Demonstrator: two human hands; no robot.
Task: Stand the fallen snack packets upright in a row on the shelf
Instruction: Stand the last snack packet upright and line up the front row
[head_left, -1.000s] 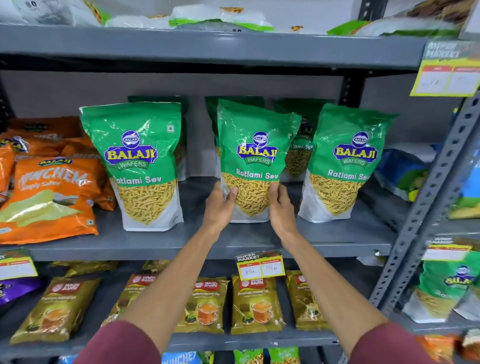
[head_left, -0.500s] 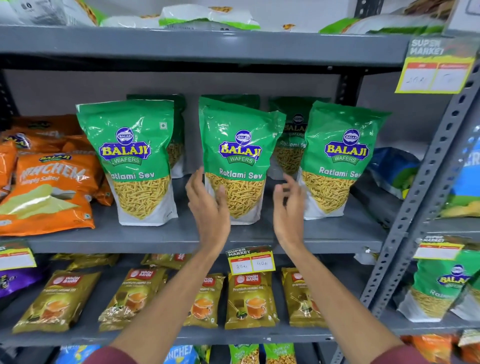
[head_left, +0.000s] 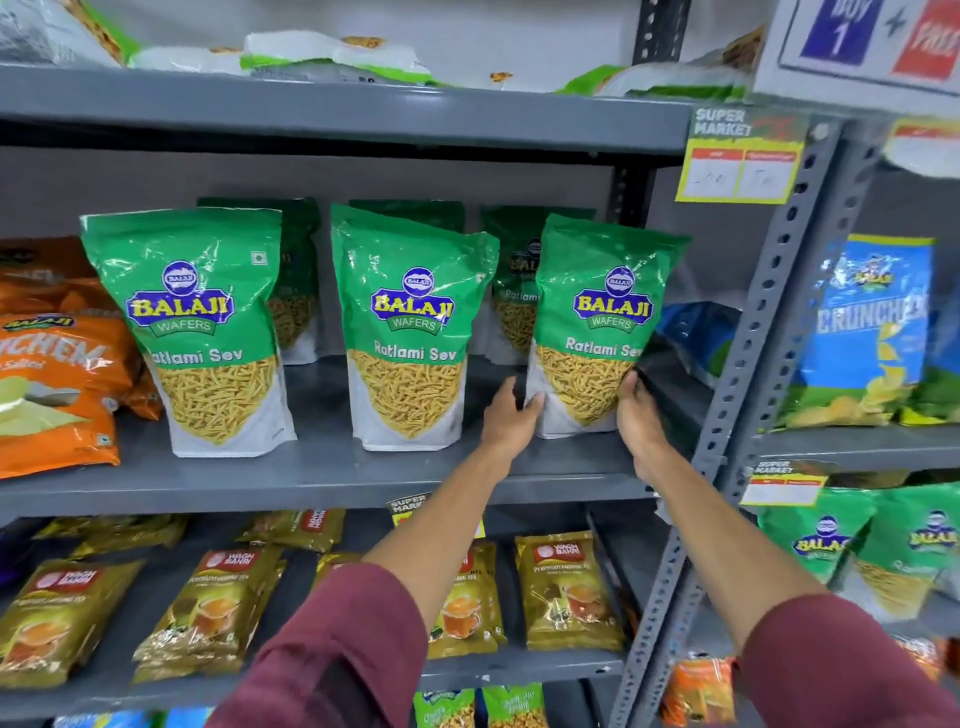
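Note:
Three green Balaji Ratlami Sev packets stand upright in a front row on the grey middle shelf (head_left: 311, 475): the left packet (head_left: 200, 332), the middle packet (head_left: 410, 332) and the right packet (head_left: 597, 327). My left hand (head_left: 509, 415) presses the right packet's lower left edge. My right hand (head_left: 636, 415) holds its lower right corner. The packet rests on the shelf, tilted slightly back. More green packets (head_left: 511, 291) stand behind the row, partly hidden.
Orange snack bags (head_left: 52, 364) lie at the shelf's left. A blue bag (head_left: 696, 332) lies behind the right packet. A perforated grey upright (head_left: 763, 322) bounds the shelf on the right. Tea packets (head_left: 566, 587) lie on the shelf below. Yellow price tags (head_left: 737, 166) hang from shelf edges.
Both hands let go of the middle packet, moved right and took hold of the right packet at its lower corners. The view has shifted closer and to the right.

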